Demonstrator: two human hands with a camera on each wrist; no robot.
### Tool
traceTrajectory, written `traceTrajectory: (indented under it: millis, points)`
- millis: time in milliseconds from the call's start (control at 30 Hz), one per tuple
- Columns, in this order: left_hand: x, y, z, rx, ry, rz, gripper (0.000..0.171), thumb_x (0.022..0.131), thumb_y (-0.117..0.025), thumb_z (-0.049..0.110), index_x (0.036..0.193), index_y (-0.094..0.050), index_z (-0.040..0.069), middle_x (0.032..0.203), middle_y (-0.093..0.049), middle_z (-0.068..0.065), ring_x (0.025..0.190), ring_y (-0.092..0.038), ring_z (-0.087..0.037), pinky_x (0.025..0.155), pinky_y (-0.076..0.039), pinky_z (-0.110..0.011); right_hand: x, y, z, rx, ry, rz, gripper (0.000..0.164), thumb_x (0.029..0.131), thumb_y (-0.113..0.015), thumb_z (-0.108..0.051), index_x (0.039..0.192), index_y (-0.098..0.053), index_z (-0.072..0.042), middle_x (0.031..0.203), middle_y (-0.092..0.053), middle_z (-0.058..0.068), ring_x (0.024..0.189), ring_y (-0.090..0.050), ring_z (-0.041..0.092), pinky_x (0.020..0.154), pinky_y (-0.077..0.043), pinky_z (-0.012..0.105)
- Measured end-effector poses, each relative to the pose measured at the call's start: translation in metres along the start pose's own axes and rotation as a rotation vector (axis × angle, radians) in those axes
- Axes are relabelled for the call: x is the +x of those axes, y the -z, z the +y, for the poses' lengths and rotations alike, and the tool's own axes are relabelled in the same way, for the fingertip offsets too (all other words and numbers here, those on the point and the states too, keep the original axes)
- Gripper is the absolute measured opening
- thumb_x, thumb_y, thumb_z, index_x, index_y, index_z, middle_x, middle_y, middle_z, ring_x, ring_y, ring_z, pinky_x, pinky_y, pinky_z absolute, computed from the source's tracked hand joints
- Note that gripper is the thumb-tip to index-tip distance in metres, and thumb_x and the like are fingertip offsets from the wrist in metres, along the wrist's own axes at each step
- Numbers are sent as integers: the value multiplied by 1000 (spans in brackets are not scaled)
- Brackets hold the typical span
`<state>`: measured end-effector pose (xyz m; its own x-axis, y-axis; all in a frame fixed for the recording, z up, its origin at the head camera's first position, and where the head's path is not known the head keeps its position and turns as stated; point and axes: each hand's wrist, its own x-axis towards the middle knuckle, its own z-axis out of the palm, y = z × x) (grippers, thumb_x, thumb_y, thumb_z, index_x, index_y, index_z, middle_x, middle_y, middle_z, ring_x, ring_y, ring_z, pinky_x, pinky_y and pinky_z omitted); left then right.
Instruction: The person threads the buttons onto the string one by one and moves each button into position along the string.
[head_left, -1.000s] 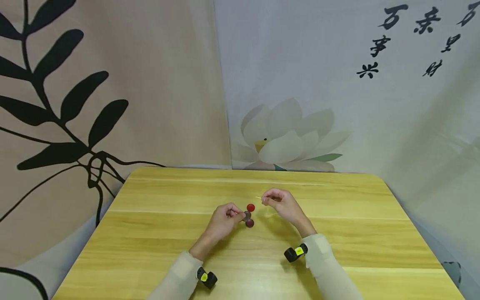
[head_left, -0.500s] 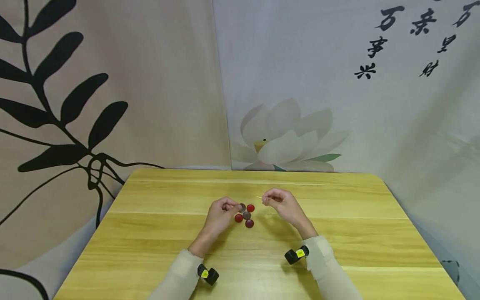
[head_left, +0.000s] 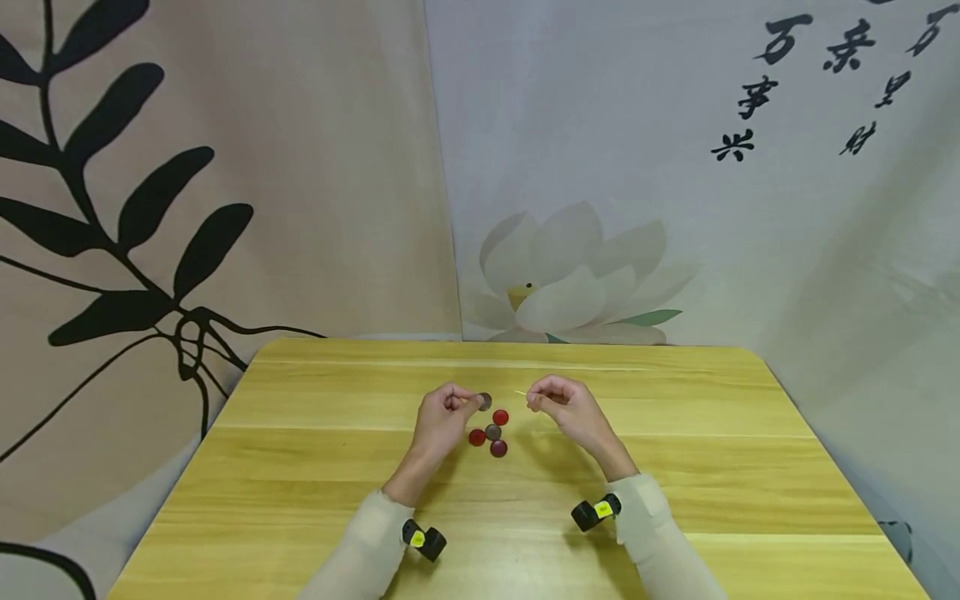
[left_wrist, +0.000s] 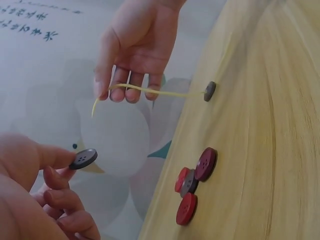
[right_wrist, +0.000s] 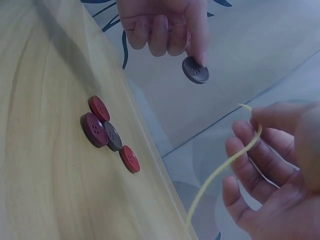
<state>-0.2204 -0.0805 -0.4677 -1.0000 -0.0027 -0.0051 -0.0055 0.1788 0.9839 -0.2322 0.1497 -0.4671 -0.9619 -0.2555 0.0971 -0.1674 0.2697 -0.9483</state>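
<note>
My left hand (head_left: 441, 421) pinches a dark grey four-hole button (left_wrist: 84, 159) between thumb and finger, raised above the table. Across from it, my right hand (head_left: 564, 408) pinches a thin yellow cord (right_wrist: 216, 172) near one end, and a short tip sticks out past the fingertips. The cord runs down to another grey button (left_wrist: 210, 91) on the table. Between the hands lies a loose group: a red button (head_left: 500, 417), a grey button (head_left: 492, 432), a dark red button (head_left: 498, 448) and a second red button (head_left: 477, 437).
The wooden table (head_left: 720, 467) has its far edge just beyond the hands. Behind it hangs a cloth backdrop (head_left: 337, 167) with printed leaves, a lotus and characters. A black wrist camera (head_left: 425, 540) sits on the left sleeve, another camera (head_left: 596, 512) on the right.
My left hand has lifted a grey button out of the group and moved away from me with it, uncovering the left red button. My right hand has hardly moved.
</note>
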Motion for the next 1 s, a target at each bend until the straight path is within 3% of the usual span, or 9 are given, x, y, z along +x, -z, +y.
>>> traceTrajectory:
  millis: [300,500,667,767,867,1000]
  points:
    - [1,-9,4,-47,-9,12,11,92,-70,14,95,-68,4,66,-48,3,56,-40,-10,46,-28,-19,-3,0,-6,14,-14,-17,16,98,-59,-6,105,-65,7,102,-67,24,86,-64,16,80,-52,30]
    - [0,-13,6,-52,4,27,11,92,-70,16,95,-68,6,66,-48,2,54,-39,-11,45,-27,-19,-13,-3,-30,27,10,-26,14,98,-59,-5,103,-65,7,101,-67,26,84,-64,13,79,-52,28]
    - [-6,-19,10,-44,8,31,9,93,-69,15,96,-68,6,67,-49,1,54,-39,-11,45,-27,-20,-18,-3,-31,39,31,-32,11,97,-61,-5,101,-66,5,97,-68,18,83,-64,12,80,-53,28]
    - [-10,-23,10,-53,9,28,9,94,-68,15,95,-68,7,66,-50,1,54,-38,-11,44,-27,-19,-17,-3,-20,29,21,-32,8,97,-62,-6,99,-67,0,97,-68,14,85,-65,17,81,-54,32]
    - [-13,-26,11,-64,15,36,9,93,-69,15,94,-68,6,66,-50,2,53,-38,-10,43,-26,-19,-15,-4,-6,28,21,-34,7,97,-63,-8,98,-67,-3,96,-68,13,90,-66,32,85,-54,42]
    - [-18,-31,11,-70,21,50,8,92,-69,14,93,-68,6,65,-50,2,51,-37,-10,41,-26,-19,-16,-5,1,31,38,-38,6,96,-65,-9,98,-68,-4,97,-69,13,94,-65,41,86,-54,47]
